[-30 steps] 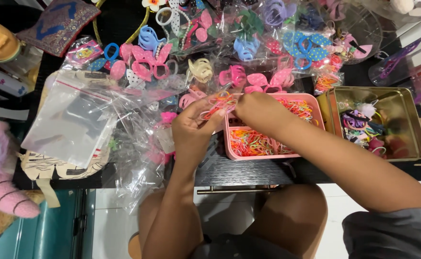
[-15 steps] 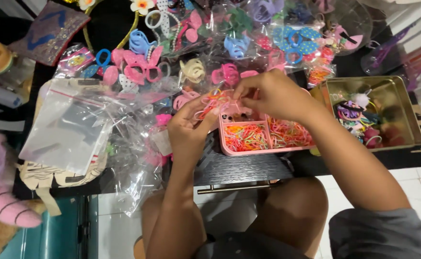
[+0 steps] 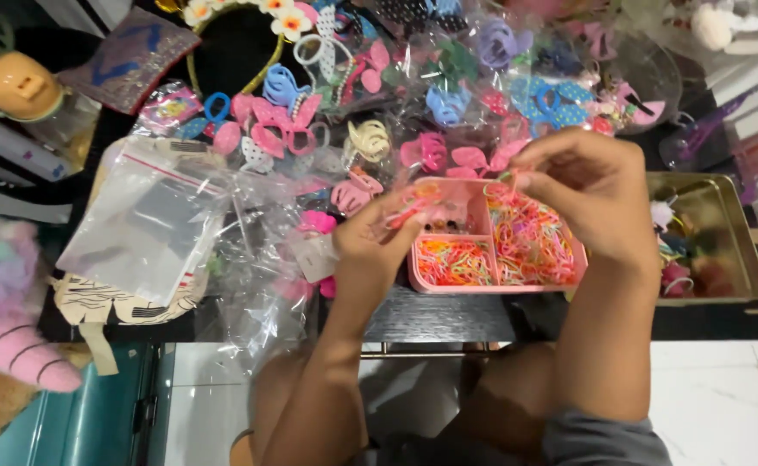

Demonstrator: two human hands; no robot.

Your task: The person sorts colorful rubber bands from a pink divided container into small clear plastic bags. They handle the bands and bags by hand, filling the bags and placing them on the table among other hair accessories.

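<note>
**Hands working small elastic bands over a pink divided box**

A small cluster of elastic bands, orange and pink, is being pinched above the near-left part of the pink divided box. The left hand is closing its fingertips on this cluster, with the palm facing the box. The right hand is hovering over the right compartment, with thumb and forefinger pressing together on a thin band near the far rim; the band is too small to tell its colour with certainty.

The box is sitting at the front edge of a dark table. Its compartments are holding loose multicoloured bands.

Just beside the box on the right, a gold metal tin is holding mixed hair accessories. To the left, clear plastic bags are lying over a patterned card. Behind the box, packaged pink and blue hair clips are spreading across the table. A pink plush toy is lying at the far left.
</note>
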